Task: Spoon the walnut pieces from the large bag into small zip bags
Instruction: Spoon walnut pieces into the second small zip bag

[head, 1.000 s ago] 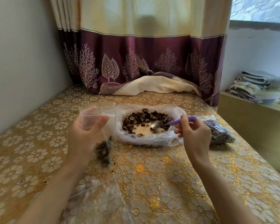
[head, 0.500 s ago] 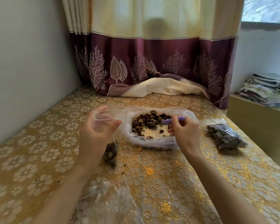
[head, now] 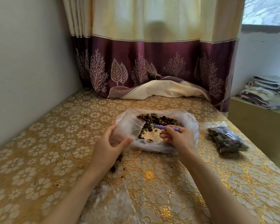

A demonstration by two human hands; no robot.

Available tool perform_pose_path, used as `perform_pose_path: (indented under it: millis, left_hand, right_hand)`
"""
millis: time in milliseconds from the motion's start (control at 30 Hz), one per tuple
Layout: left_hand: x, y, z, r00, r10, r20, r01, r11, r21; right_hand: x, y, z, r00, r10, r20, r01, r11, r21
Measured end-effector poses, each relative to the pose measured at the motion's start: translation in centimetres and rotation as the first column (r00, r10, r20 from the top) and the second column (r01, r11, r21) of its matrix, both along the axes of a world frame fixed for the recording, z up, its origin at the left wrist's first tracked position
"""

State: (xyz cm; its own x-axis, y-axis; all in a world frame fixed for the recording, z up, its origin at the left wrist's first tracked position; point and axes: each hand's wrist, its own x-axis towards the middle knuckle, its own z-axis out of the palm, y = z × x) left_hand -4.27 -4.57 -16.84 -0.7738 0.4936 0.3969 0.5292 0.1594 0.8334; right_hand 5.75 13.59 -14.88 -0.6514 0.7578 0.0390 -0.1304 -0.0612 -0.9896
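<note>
Resting on the gold tablecloth (head: 168, 183): large bag (head: 191, 126) with walnut pieces (head: 157, 119). Gripping purple-handled spoon (head: 166, 127) over its opening: right hand (head: 178, 139), fingers curled. Pinching small zip bag (head: 129, 128) at its left rim: left hand (head: 110, 146), thumb against fingers. Lying right of it: filled zip bag (head: 225, 139).

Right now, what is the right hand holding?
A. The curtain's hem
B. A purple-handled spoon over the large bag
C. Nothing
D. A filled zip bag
B: the right hand pinches the purple-handled spoon, which reaches into the large bag of walnut pieces.
</note>
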Motion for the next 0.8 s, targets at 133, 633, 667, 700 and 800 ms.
perform_pose_path:
  millis: [133, 633, 667, 700, 800]
  left_hand:
    - [-0.2, 0.0, -0.4, 0.999, -0.029, -0.018, 0.027, 0.994, -0.106]
    - [-0.6, 0.1, -0.8, 0.999, -0.026, 0.025, 0.029, 0.987, -0.158]
    - [-0.6, 0.1, -0.8, 0.999, -0.026, 0.033, 0.031, 0.987, -0.157]
    - [-0.7, 0.0, -0.9, 0.999, -0.027, 0.038, 0.033, 0.987, -0.158]
    - [-0.8, 0.0, -1.0, 0.998, -0.033, 0.053, 0.041, 0.986, -0.162]
  right_hand:
    - [0.4, 0.0, 0.1, 1.0, -0.014, -0.013, 0.013, 0.999, -0.034]
    - [4.4, -0.3, 3.9, 0.969, -0.009, -0.248, -0.011, 0.997, -0.078]
    - [4.5, -0.4, 4.0, 0.97, 0.004, -0.241, -0.016, 0.999, -0.052]
    - [4.5, -0.5, 4.1, 0.974, 0.022, -0.227, -0.025, 1.0, -0.009]
    - [4.8, -0.9, 4.3, 0.977, 0.113, -0.179, -0.081, 0.981, 0.179]
